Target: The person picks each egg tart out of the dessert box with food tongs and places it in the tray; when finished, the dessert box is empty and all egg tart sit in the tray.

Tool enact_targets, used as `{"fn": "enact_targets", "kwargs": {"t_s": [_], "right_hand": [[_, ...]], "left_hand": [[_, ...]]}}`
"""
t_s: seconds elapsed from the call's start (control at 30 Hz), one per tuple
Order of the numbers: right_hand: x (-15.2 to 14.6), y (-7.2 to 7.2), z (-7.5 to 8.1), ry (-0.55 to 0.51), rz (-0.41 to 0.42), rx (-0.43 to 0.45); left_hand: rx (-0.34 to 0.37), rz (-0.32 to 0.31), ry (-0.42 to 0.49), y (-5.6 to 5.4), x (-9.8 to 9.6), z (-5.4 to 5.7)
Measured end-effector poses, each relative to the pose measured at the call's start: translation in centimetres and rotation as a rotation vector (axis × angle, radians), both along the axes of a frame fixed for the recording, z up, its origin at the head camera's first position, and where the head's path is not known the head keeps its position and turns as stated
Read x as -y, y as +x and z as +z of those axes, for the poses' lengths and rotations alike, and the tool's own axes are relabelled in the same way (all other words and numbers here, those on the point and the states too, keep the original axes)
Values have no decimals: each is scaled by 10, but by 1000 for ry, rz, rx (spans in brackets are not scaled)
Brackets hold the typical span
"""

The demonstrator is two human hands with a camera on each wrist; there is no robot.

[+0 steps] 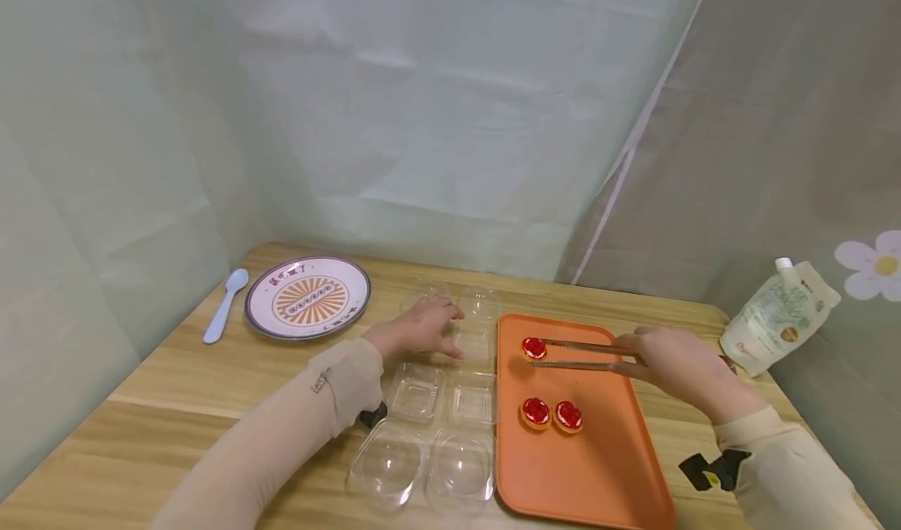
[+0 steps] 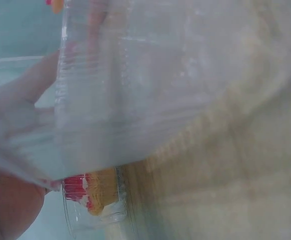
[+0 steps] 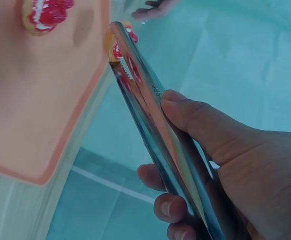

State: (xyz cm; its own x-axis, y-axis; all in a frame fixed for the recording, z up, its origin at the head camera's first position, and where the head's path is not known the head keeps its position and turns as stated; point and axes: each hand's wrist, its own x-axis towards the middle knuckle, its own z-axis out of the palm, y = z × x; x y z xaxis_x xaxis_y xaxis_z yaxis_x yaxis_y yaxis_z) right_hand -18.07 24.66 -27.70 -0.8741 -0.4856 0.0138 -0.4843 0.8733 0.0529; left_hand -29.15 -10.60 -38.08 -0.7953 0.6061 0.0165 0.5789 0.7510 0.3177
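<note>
My right hand (image 1: 679, 366) grips metal tongs (image 1: 577, 365), whose tips are around a small red-topped tart (image 1: 534, 348) near the back left of the orange tray (image 1: 584, 475). In the right wrist view this tart (image 3: 116, 47) lies between the serrated tips. Two more tarts, a left one (image 1: 535, 413) and a right one (image 1: 568, 417), sit farther forward. With fingers spread, my left hand (image 1: 422, 327) is over the back clear plastic container (image 1: 476, 341). Through clear plastic, the left wrist view shows another tart (image 2: 100, 192), hidden from the head camera.
Front clear boxes (image 1: 417, 392) have domed lids (image 1: 389, 463) opened toward me, right beside the tray. Back left, a patterned plate (image 1: 307, 297) lies next to a pale blue spoon (image 1: 225, 307). A white spouted pouch (image 1: 780, 316) stands at the right, by the curtain.
</note>
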Motion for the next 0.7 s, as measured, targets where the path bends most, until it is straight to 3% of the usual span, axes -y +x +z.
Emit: {"fn": "enact_targets", "kwargs": {"t_s": [0.37, 0.7], "right_hand": [[-14, 8, -12, 31, 11, -50], [-29, 14, -22, 32, -11, -37]], "left_hand": [[-8, -7, 2, 0, 0, 1], [-48, -19, -27, 0, 0, 2]]}}
